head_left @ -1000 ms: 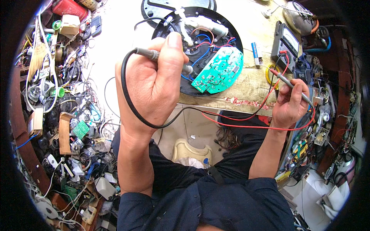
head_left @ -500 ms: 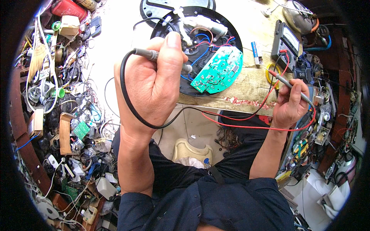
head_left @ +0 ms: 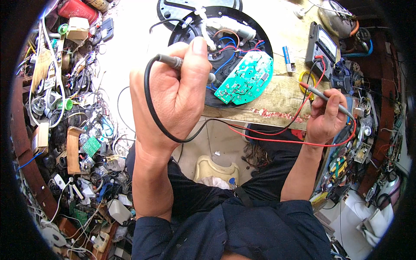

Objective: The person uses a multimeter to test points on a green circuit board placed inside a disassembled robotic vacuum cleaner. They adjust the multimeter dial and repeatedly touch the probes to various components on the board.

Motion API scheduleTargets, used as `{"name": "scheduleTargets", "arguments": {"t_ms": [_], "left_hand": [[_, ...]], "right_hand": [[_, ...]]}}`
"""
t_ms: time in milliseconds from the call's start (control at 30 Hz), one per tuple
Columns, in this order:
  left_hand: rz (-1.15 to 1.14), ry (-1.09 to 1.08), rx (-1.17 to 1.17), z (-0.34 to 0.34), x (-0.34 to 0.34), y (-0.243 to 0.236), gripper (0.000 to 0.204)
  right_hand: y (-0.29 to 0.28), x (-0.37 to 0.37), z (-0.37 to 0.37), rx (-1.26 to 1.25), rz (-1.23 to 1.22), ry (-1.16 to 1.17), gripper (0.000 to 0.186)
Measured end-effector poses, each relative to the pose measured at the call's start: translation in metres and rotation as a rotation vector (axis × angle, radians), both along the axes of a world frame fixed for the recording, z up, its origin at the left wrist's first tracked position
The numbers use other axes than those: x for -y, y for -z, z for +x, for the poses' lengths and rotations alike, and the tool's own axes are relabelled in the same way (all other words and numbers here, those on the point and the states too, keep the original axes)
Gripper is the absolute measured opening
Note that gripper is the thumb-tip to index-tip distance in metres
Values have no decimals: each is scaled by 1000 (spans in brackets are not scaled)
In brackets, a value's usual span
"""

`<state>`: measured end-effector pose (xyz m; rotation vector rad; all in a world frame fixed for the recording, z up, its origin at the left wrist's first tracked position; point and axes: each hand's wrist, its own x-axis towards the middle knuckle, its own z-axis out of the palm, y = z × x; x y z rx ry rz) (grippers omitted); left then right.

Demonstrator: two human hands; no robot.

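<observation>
My left hand (head_left: pixel 167 95) is closed around a test probe (head_left: pixel 170 61) with a black lead looping from its back end. The probe's front end points toward the left edge of a green circuit board (head_left: pixel 249 76); its very tip is too small to make out. That board lies over the right part of an opened round black housing (head_left: pixel 190 93) containing wires and white pipes. Lower right, my right hand (head_left: pixel 326 123) pinches a second test probe (head_left: pixel 323 92), grey with a red tip, held apart from the board. Both leads run to an analog multimeter (head_left: pixel 321 47).
A small blue-and-white box (head_left: pixel 288 60) and a yellow ring-shaped roll (head_left: pixel 307 83) lie on the wooden table (head_left: pixel 277 102). A round black cover (head_left: pixel 199 4) sits behind the housing. Heaps of electronic scrap (head_left: pixel 86 173) crowd the left, with more clutter at right.
My left hand and its probe have shifted slightly right. The probe in my right hand has tilted a little, and the red lead has moved slightly.
</observation>
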<state>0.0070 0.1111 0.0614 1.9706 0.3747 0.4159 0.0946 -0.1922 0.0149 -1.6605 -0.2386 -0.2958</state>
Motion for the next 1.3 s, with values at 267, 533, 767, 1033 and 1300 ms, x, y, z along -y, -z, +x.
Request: {"name": "scheduleTargets", "arguments": {"t_ms": [267, 533, 767, 1033, 1300], "left_hand": [[-15, -17, 26, 1, 2, 0, 46], [-145, -93, 7, 0, 8, -3, 45], [-90, -43, -27, -1, 4, -1, 50], [-124, -93, -48, 1, 10, -6, 45], [-193, -112, -65, 1, 10, -8, 43]], "right_hand": [[2, 3, 0, -44, 38, -10, 28], [-2, -1, -3, -35, 36, -13, 29], [-3, -7, -1, -11, 63, 15, 30], [0, -13, 11, 100, 53, -40, 37], [0, -26, 9, -6, 115, -60, 30]]}}
